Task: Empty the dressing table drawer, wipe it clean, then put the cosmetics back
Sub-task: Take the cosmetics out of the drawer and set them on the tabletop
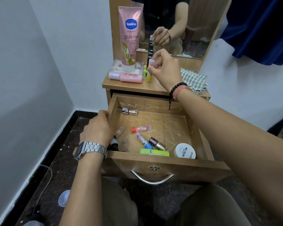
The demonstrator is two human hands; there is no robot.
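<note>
In the head view, the pulled-out brown wooden drawer (160, 162) of the dressing table sits open below the tabletop. The left hand (98, 128), with a silver metal watch (90, 150) on its wrist, curls its fingers over the drawer's left wall. The right hand (163, 69), wearing a black bead bracelet (176, 88), pinches a small yellow lip-balm tube with a pink cap (149, 70) upright on the wooden tabletop (153, 88), just beside a pink lotion bottle lying on its side (126, 77) and a tall pink Vaseline tube (130, 35) standing against the mirror (178, 26). A green-checked cloth (194, 79) lies on the tabletop's right side. Still inside the drawer are a white round nail-polish-remover jar (185, 151), a green flat box (153, 152), an orange-capped pink tube (141, 129), a blue-ended tube (145, 141) and a glitter nail-polish bottle (130, 111)
</note>
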